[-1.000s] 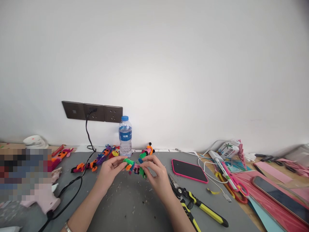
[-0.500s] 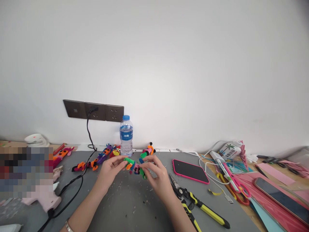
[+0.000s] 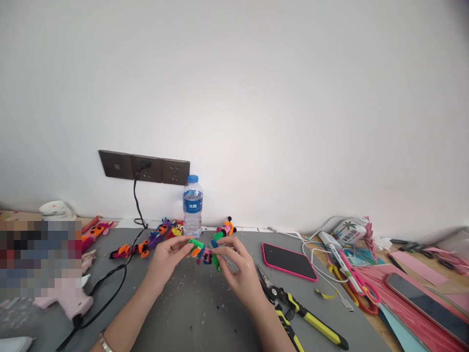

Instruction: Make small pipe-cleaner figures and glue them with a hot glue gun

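Head-camera view: a small pipe-cleaner figure (image 3: 204, 252) — green, orange, pink and blue — is held just above the grey mat (image 3: 198, 313) between both hands. The left hand (image 3: 166, 261) is pinched on the figure's green end, thumb and fingertips closed on it; the right hand (image 3: 238, 274) is closed on the other end, with a green loop showing below its fingers. The figure is thus grasped from both sides, level between the two grips.

Just beyond the grip, a water bottle (image 3: 192, 205) with a blue cap is stood upright against the wall, and another small figure (image 3: 224, 229) is seen beside it. To the left of the grip, a row of finished figures (image 3: 146, 242) is laid out, crossed by a black cable (image 3: 120, 274) that runs up to the wall sockets (image 3: 144, 167). To the right of the right hand, yellow-handled cutters (image 3: 304, 318) are lying on the mat — close to the wrist — and a pink-cased phone (image 3: 289, 260) is lying further right. Pink scissors (image 3: 357, 278) are seen well apart on that side.
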Demonstrator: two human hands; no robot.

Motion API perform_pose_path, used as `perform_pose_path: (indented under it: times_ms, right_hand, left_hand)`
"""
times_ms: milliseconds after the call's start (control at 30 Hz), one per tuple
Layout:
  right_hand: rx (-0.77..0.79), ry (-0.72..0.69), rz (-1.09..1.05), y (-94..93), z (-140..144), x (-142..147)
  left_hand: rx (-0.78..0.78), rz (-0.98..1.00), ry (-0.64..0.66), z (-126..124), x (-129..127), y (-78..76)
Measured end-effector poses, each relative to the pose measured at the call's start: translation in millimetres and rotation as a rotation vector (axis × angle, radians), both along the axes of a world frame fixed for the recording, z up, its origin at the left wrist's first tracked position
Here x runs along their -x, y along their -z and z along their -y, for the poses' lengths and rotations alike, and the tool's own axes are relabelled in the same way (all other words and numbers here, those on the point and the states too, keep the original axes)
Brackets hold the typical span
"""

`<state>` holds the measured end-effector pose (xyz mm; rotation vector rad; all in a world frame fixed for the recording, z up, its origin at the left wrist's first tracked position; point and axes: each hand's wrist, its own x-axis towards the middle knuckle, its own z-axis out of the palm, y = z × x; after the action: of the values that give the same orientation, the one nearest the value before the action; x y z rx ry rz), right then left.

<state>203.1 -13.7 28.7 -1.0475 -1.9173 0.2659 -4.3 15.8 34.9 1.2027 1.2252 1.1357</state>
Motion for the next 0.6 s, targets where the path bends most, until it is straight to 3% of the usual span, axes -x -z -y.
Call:
perform_pose_path:
  times_ms: [600]
  right_hand:
    - [-0.035,0.012,0.028,-0.8,-0.6,2.1]
  left_hand:
    - [-0.017,-0.025,0.014,-1.6,0.1,2.3]
